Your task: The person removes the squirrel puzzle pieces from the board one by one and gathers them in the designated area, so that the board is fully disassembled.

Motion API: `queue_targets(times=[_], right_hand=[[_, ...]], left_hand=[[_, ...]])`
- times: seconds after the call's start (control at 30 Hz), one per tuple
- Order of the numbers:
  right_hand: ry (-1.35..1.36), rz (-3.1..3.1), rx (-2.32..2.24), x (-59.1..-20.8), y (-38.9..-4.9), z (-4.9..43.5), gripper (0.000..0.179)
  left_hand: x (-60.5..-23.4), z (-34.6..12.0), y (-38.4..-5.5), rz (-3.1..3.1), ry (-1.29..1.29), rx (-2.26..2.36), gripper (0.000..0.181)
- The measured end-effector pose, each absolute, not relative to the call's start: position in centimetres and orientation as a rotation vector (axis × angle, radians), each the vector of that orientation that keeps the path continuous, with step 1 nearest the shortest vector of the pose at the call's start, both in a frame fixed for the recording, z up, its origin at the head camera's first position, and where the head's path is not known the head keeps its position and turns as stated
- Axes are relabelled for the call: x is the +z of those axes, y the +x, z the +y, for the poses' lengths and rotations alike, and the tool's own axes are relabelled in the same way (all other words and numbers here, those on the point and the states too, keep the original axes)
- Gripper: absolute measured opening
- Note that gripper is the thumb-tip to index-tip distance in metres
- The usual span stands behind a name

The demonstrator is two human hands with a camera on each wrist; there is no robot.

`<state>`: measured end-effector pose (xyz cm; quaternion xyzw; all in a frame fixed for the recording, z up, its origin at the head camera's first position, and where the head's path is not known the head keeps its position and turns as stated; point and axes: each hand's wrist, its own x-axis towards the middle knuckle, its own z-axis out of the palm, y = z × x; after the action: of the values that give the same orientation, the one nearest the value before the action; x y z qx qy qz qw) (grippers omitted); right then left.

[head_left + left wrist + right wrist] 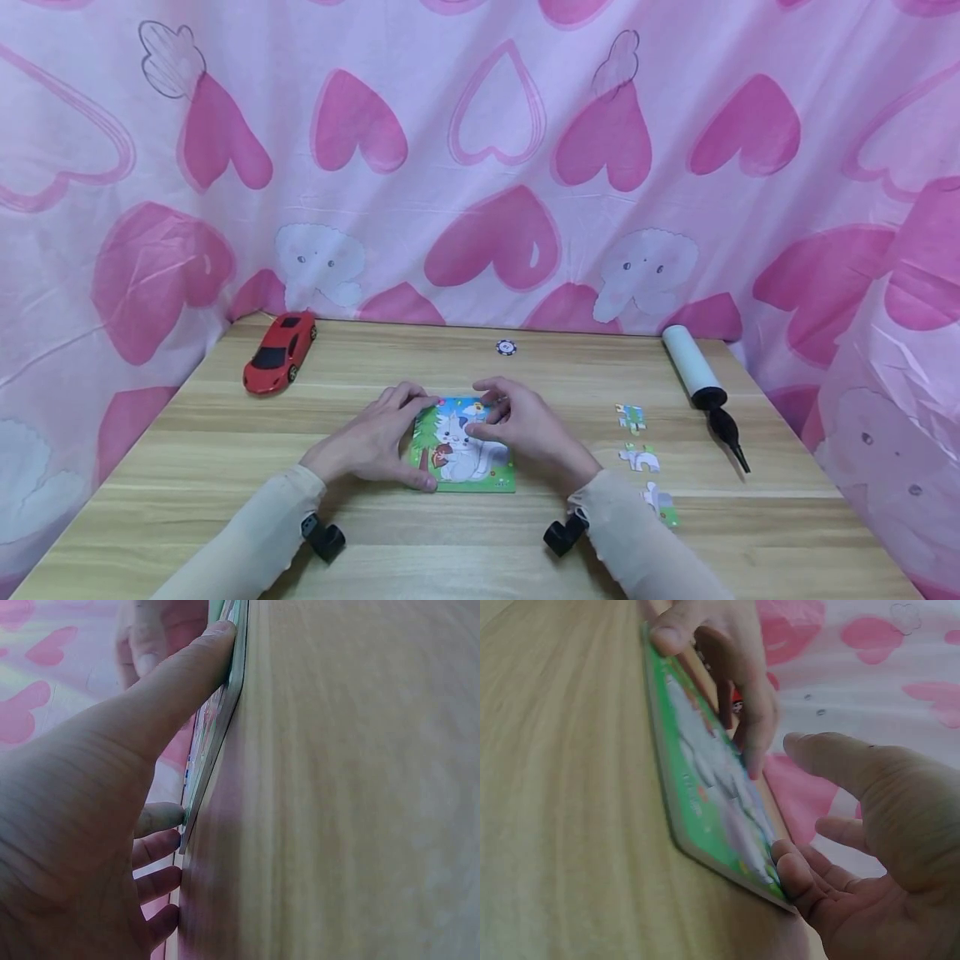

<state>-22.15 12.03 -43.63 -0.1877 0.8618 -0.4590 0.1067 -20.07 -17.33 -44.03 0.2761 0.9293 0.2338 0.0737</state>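
The puzzle board (472, 454) is lying picture side up on the table, between the two hands. Its printed white animal is pointing head-first toward the curtain, while its green bottom edge is facing the person; the board is looking nearly square, so which axis is longer I cannot tell.

Beyond the board, the pink heart-patterned curtain (491, 242) is hanging in folds. Beneath and all around the board, the wooden table (360, 542) is spreading out. On the board's near side, pale sleeves (251, 533) are reaching in, and a black wrist camera (324, 537) is sitting at each cuff.

At the board's left side, the left hand (378, 437) is spanning wide, its thumb holding the near edge and its index finger the far one, the other fingers spreading loosely. At the board's right side, the right hand (528, 425) is bending its fingers loosely; its thumb is standing clear above the picture, and a fingertip is touching the board's far right corner.

Well right of the board, a white pump (693, 367) is pointing its black nozzle nearer the person. Beyond the board to the left, a red toy car (281, 354) is facing nose toward the person. Right of the board, puzzle pieces (633, 414) are lying in three spots, the nearest partly hiding behind the right sleeve. Just beyond the board, a round chip (506, 347) is lying flat
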Motion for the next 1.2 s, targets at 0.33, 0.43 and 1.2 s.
queue_targets(times=[0.33,0.43,1.2], right_hand=[[-0.573,2.629,-1.253,-44.2,-22.3,11.5,0.061],[-0.587,2.675,-1.209,-44.2,-22.1,11.3,0.059],[-0.589,2.775,-1.032,-44.3,-21.6,9.8,0.061]], left_hand=[[-43.8,-17.4,-19.9,2.802,0.859,0.698,0.120],[-43.8,-17.4,-19.9,2.804,0.863,0.698,0.119],[-43.9,-17.4,-20.0,2.802,0.880,0.698,0.116]])
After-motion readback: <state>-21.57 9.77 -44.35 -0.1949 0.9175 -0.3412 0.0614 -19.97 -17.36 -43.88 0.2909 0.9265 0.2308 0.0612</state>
